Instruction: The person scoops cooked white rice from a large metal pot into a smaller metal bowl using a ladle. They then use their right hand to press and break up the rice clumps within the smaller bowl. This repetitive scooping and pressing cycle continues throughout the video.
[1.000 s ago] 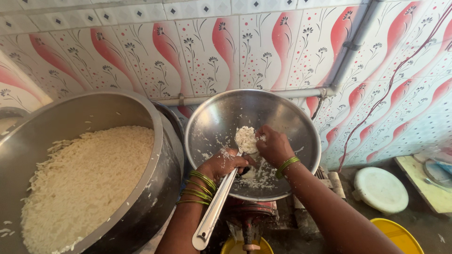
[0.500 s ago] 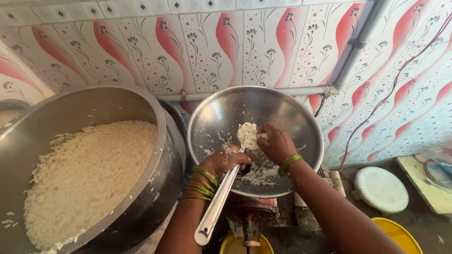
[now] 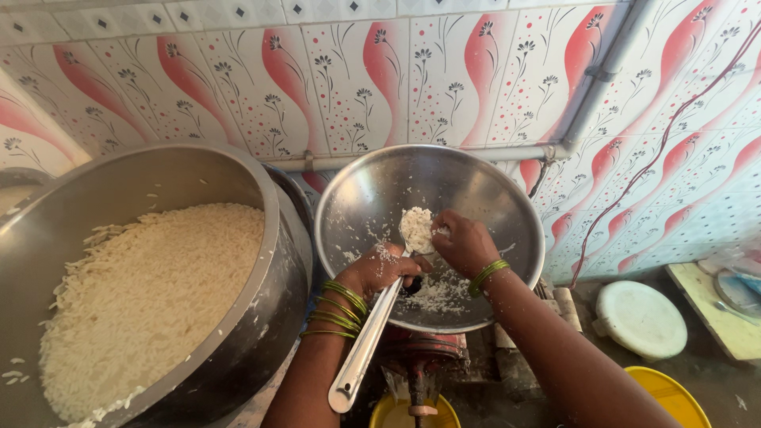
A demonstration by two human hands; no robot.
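My left hand [image 3: 382, 269] grips a long metal ladle [image 3: 366, 341] whose scoop holds a lump of white cooked rice [image 3: 416, 228] over a round steel bowl [image 3: 476, 186]. My right hand [image 3: 464, 244] rests fingers on that rice lump, pressing at the scoop. Loose rice grains [image 3: 440, 293] lie at the bowl's bottom. Green bangles circle both wrists. A large metal pot [image 3: 273, 261] full of cooked rice [image 3: 151, 293] stands to the left, touching the bowl's edge.
A tiled wall with red floral patterns and a grey pipe [image 3: 428, 154] rises behind. A white round lid [image 3: 640, 319], a yellow tub [image 3: 674, 400] and a wooden board [image 3: 725, 313] lie at lower right. A red machine part [image 3: 420, 361] sits under the bowl.
Both hands stay over the bowl; my right hand keeps working the rice on the ladle's scoop. The view has drifted slightly, little else differs.
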